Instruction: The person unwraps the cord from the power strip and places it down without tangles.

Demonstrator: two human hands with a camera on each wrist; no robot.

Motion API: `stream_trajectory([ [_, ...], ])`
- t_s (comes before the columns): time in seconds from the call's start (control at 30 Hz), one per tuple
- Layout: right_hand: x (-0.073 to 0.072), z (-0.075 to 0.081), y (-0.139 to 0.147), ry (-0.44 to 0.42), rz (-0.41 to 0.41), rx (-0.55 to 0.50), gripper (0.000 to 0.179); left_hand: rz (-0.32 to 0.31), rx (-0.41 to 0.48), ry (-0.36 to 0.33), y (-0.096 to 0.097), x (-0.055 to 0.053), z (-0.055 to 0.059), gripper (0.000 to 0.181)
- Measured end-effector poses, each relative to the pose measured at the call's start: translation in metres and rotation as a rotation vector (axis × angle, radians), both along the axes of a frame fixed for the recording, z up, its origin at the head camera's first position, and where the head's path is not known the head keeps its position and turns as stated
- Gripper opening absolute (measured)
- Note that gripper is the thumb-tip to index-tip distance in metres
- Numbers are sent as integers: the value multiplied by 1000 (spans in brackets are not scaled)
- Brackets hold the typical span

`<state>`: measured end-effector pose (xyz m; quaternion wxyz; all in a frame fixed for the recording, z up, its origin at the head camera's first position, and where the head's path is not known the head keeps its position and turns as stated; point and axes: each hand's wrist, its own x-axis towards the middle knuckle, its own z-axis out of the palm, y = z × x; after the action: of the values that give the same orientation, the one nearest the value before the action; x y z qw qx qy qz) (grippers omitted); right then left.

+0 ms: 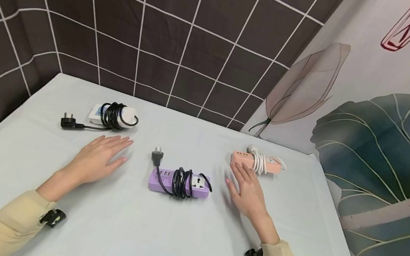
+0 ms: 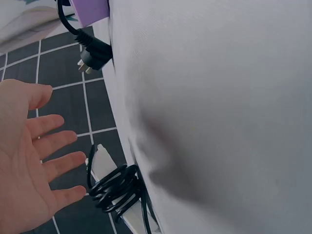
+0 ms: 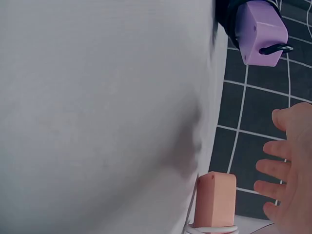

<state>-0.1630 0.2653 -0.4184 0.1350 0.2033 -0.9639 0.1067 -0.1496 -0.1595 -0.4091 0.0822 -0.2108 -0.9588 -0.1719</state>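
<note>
The left hand (image 1: 95, 158), fingers spread, hovers near a white power strip (image 1: 127, 114) wrapped in black cable (image 1: 112, 115); the right hand (image 1: 247, 192), likewise spread, is near a peach power strip (image 1: 243, 160) bound in white cable (image 1: 260, 163); a purple power strip (image 1: 167, 180) lies on the bench (image 1: 133, 232) between the hands.

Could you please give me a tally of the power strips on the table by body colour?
White strip: 1
Purple strip: 1
Peach strip: 1
Total: 3
</note>
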Motion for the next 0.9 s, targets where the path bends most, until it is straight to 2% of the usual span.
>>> stream_trajectory([
  [0.17,-5,4,-3,82,35,-21,46,11,39,20,3,2,0,46],
  [0.37,-13,13,-8,168,94,-48,40,25,74,-17,8,1,-1,44],
  [0.53,-20,18,-13,232,170,-66,37,27,115,-19,13,1,-4,42],
  [0.67,-25,22,-18,238,200,-64,34,32,143,-31,17,2,-5,41],
  [0.9,-38,31,-30,222,264,-70,34,80,165,-87,24,5,-6,43],
])
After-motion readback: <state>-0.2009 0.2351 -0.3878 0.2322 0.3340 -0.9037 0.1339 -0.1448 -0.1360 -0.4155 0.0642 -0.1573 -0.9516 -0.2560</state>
